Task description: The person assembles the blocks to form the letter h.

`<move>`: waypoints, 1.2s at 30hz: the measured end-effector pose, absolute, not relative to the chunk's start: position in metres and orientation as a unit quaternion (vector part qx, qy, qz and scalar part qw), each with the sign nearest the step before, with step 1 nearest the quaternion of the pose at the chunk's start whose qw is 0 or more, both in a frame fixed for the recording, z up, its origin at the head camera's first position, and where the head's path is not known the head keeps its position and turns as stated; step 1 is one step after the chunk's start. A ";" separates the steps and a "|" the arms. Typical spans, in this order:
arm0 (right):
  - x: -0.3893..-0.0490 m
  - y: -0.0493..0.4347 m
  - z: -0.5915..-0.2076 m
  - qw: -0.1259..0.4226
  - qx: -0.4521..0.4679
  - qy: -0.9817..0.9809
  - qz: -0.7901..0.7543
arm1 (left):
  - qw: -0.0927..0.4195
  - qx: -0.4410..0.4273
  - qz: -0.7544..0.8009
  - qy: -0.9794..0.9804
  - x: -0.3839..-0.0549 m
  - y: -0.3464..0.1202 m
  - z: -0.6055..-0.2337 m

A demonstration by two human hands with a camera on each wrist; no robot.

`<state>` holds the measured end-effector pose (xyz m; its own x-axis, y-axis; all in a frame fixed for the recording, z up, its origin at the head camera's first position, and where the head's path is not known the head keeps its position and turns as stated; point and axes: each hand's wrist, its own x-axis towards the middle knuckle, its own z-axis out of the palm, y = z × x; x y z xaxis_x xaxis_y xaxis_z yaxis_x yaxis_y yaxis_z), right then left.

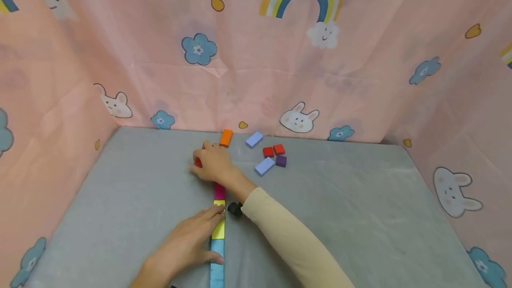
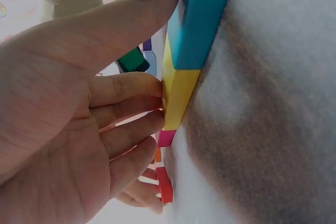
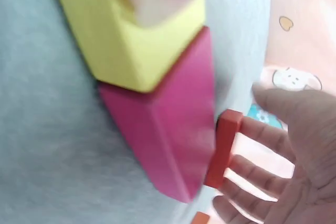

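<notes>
A straight row of blocks runs along the grey surface: light blue [image 1: 217, 274], yellow [image 1: 218, 232] and magenta [image 1: 219, 191]. My left hand [image 1: 182, 243] lies along its left side, extended fingertips touching the yellow part and the thumb by the blue part. Farther up, my right hand [image 1: 216, 163] reaches over the row's far end. Its nearly straight fingers touch one side of a red block [image 3: 224, 148], while the thumb stands apart from it. That red block lies crosswise close to the magenta block's far end; in the head view the hand mostly hides it.
Beyond the right hand lies an orange block [image 1: 226, 138]. To its right are two pale blue blocks [image 1: 264, 166], two small red blocks [image 1: 278, 149] and a purple block [image 1: 281, 161]. A black object [image 1: 234, 209] sits beside the right cuff. Pink printed cloth [image 1: 256, 88] borders the surface.
</notes>
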<state>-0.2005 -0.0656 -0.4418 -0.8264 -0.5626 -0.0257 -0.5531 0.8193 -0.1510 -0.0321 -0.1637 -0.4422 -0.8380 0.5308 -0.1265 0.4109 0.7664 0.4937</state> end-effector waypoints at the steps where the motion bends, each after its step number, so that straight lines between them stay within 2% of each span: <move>1: -0.201 -0.064 -0.443 0.028 -0.291 0.953 -0.079 | 0.132 0.253 0.229 0.931 -0.032 -0.164 -0.442; 5: -0.203 -0.060 -0.450 0.011 -0.277 0.955 -0.109 | 0.136 0.252 0.229 0.930 -0.032 -0.165 -0.444; 15: -0.208 -0.049 -0.451 0.029 -0.277 0.946 -0.167 | 0.115 0.257 0.213 0.935 -0.030 -0.168 -0.443; 24: -0.214 -0.026 -0.453 0.039 -0.271 0.935 -0.226 | 0.131 0.256 0.219 0.932 -0.032 -0.164 -0.444; 36: -0.212 0.002 -0.452 0.077 -0.326 0.910 -0.242 | 0.136 0.247 0.217 0.935 -0.032 -0.163 -0.443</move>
<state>-0.2119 0.0023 -0.4519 -0.7752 -0.6314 0.0180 -0.5568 0.6696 -0.4915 -0.0317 -0.1628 -0.4430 -0.8411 0.5207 -0.1463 0.4026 0.7834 0.4734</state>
